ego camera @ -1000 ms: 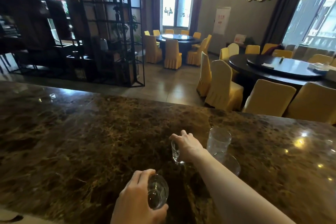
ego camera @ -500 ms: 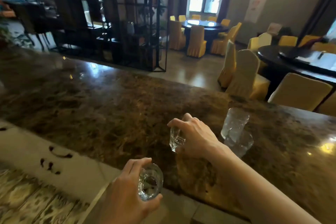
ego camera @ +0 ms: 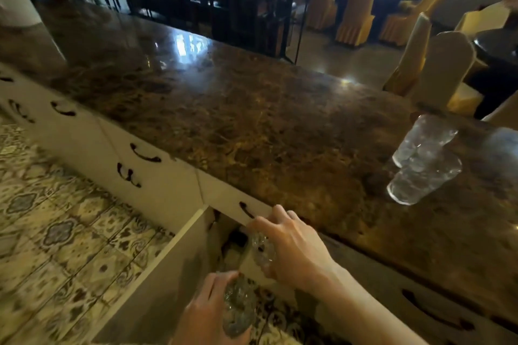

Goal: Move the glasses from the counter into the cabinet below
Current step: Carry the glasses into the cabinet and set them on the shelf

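Glasses: left hand [ego camera: 207, 314] grips one [ego camera: 238, 308], right hand [ego camera: 291, 246] grips another [ego camera: 262, 251].

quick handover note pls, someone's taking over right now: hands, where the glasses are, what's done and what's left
Left hand: shut on a small glass, low by the open cabinet door.
Right hand: shut on another small glass, at the cabinet opening below the counter edge.
Two tumblers stand on the counter, far right.
Done: cabinet open, two glasses off the counter.
Left: set both inside, then fetch the tumblers.
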The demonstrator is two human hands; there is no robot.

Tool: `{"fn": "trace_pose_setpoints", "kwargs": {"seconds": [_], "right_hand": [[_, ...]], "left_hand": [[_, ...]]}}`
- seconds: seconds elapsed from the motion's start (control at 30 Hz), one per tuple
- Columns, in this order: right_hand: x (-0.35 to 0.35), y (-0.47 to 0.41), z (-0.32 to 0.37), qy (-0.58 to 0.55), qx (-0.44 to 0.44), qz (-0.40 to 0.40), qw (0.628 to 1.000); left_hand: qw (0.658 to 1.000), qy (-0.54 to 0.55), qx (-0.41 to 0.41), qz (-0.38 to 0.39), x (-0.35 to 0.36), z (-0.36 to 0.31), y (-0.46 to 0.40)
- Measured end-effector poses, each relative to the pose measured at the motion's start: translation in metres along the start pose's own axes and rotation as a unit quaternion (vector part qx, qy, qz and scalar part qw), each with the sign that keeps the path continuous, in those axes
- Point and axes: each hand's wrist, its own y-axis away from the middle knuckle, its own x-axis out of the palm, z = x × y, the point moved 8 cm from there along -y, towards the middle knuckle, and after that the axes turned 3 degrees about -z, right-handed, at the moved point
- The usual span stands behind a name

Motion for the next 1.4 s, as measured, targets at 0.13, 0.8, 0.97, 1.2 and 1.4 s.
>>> {"fn": "trace_pose_setpoints", "kwargs": {"seconds": [0.13, 0.8, 0.97, 1.2, 1.4], "right_hand": [[0.064, 0.013, -0.017, -0.02, 0.045, 0.03, 0.998], [0.492, 0.0, -0.229, -0.081, 0.212, 0.078, 0.971], [0.575, -0.037, -0.294, -0.015, 0.202, 0.025, 0.979], [0.648, -0.096, -0.383, 0.016, 0.226, -0.043, 0.973], [0.682, -0.132, -0.438, -0.01, 0.249, -0.107, 0.963]], "left_hand": [[0.999, 0.005, -0.048, 0.011, 0.041, 0.039, 0.006], [0.995, 0.006, -0.039, 0.088, 0.403, 0.29, -0.1], [0.997, 0.007, 0.037, 0.07, 0.483, 0.335, -0.167], [0.992, 0.062, 0.111, 0.028, 0.561, 0.38, -0.26], [0.988, -0.044, 0.15, 0.016, 0.623, 0.397, -0.323]]}}
